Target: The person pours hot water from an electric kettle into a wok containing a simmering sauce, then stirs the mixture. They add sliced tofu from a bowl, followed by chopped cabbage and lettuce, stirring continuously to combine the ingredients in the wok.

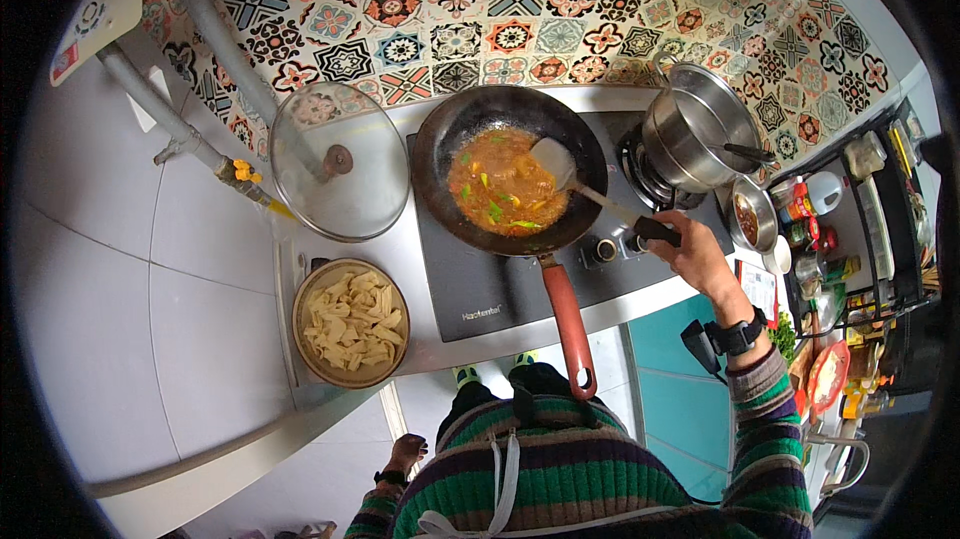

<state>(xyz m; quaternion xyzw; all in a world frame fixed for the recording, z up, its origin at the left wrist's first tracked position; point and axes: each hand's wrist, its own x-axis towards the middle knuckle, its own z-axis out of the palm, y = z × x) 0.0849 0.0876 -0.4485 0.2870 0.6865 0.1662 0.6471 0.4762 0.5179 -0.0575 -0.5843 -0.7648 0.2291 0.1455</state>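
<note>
My right hand grips the dark handle of a metal spatula, whose blade rests in the food at the right side of a dark wok. Inside the wok lies a reddish-brown sauce with green pieces. The wok sits on the left side of a black gas hob, its red handle pointing towards my body. My left hand hangs low beside my body, away from the counter, with its fingers curled; nothing shows in it. A patterned bowl of pale cut pieces stands left of the hob.
A glass lid with a brown knob is at the back left, near a gas pipe. A steel pot stands on the right burner. Beside it are a small steel bowl and a rack with jars and bottles.
</note>
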